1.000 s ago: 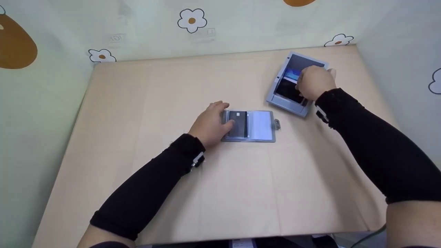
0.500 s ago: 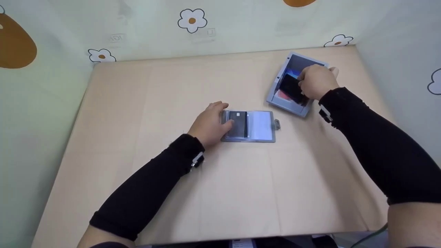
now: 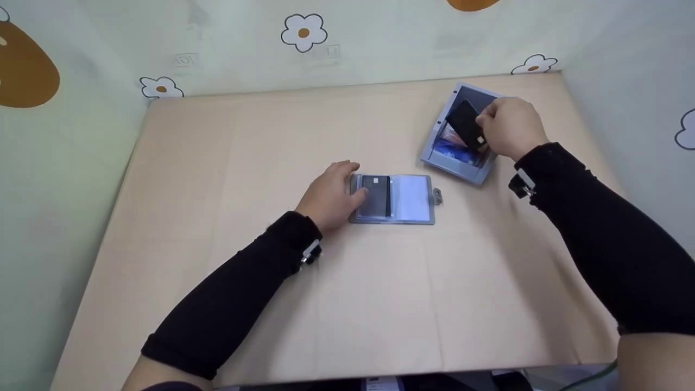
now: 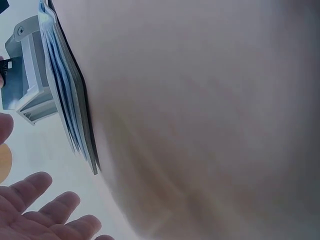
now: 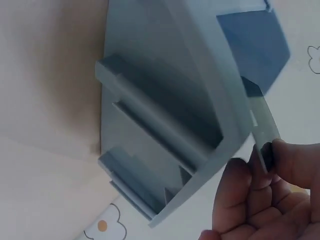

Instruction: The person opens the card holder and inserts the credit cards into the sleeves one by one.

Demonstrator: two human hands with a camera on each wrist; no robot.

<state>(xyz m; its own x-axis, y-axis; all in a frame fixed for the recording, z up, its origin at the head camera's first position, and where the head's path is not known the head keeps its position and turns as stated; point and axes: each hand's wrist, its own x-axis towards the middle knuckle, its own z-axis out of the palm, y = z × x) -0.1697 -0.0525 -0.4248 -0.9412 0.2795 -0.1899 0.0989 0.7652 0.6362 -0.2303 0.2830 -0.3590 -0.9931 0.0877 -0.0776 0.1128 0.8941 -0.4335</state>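
Note:
My right hand (image 3: pixel 513 127) pinches a black bank card (image 3: pixel 466 122) with a small chip by its edge, over the grey plastic box (image 3: pixel 455 169). In the right wrist view the card (image 5: pixel 266 122) stands between thumb and fingertips beside the box wall (image 5: pixel 210 65). Other cards (image 3: pixel 455 152), blue and pinkish, lie inside the box. An open card holder (image 3: pixel 414 198) with clear sleeves lies at the table's middle. Its left page holds a dark chip card (image 3: pixel 374 198). My left hand (image 3: pixel 330 196) rests at the holder's left edge, thumb on the page, fingers extended.
The holder's snap tab (image 3: pixel 437 196) sticks out on its right, short of the box. A beige cloth covers the table (image 3: pixel 260 320). Pale walls (image 3: pixel 380 43) with printed flowers enclose its back and sides.
My right hand has lifted the black card up from the box's inside and tilted it, uncovering blue and pinkish cards beneath. The left hand and card holder stay put.

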